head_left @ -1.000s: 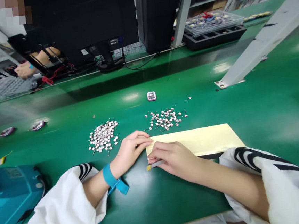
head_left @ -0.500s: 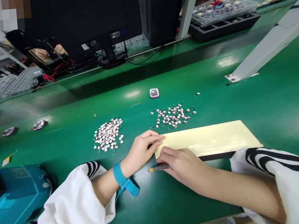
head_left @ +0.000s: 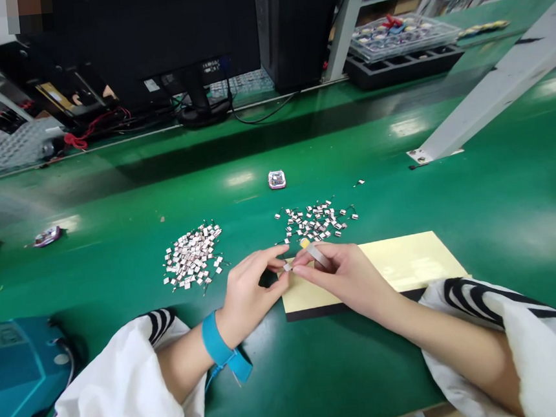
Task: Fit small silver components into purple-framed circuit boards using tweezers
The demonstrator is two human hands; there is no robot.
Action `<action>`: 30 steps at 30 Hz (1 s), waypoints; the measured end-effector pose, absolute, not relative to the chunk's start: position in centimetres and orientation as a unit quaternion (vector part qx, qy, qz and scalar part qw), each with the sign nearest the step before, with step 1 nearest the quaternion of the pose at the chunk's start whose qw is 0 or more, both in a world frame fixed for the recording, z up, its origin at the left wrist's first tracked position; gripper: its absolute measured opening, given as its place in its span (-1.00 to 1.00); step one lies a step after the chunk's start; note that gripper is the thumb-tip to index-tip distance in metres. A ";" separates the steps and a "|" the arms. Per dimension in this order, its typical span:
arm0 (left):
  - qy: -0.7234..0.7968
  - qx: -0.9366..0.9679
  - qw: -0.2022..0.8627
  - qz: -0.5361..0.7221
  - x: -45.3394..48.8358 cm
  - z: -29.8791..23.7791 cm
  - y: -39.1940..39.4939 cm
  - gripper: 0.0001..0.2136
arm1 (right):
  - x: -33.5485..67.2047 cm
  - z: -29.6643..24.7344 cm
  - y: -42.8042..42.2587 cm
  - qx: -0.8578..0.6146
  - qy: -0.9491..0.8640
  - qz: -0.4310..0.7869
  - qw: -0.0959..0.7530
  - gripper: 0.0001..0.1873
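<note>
Bench mat [head_left: 350,371]: glossy green, white glare patches. Sheet [head_left: 409,262]: pale yellow, with a black strip [head_left: 354,305] along its near edge. Slim tool [head_left: 316,254]: grey, yellow at the far end. Left pile of small parts [head_left: 192,256] and right pile of small parts [head_left: 315,221]: silvery white with pinkish-copper tones, thin dark leads. Wrist strap [head_left: 210,339]: bright blue. Left sleeve [head_left: 113,391] and right sleeve [head_left: 494,339]: white, curved black stripes near the cuffs. Machine at near left [head_left: 14,368]: teal blue. Far side: monitor [head_left: 147,51] black, cable [head_left: 73,141] red, foam tray [head_left: 402,71] black, post [head_left: 495,79] white with dark scuffs.
</note>
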State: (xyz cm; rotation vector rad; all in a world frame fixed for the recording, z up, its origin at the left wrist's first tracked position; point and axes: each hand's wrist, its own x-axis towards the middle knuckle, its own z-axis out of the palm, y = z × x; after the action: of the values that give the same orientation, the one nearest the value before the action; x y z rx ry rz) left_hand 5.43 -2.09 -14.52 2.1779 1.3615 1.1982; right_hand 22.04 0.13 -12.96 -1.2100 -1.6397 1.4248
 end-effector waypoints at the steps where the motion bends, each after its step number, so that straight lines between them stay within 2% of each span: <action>1: 0.473 0.763 0.143 0.417 5.5 -14.5 -2.1 -0.69 | 21.9 -13.0 0.1 -0.455 -0.625 0.547 0.322 -0.80; 20: 0.463 0.778 0.087 0.415 5.6 -14.7 -2.5 -0.71 | 21.3 -13.1 -0.2 -0.454 -0.663 0.484 0.347 -0.89; 25: 0.442 0.790 0.069 0.420 5.5 -14.4 -2.6 -0.76 | 21.1 -12.7 0.0 -0.443 -0.595 0.571 0.352 -0.90; 30: 0.447 0.784 0.057 0.427 5.6 -14.3 -2.7 -0.77 | 21.4 -12.5 0.3 -0.430 -0.500 0.653 0.371 -0.76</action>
State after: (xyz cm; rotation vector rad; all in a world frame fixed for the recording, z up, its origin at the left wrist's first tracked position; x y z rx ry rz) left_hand 5.60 -2.70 -14.30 2.3782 1.3545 1.2961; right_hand 21.41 0.30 -12.51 -1.1031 -1.2835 1.6755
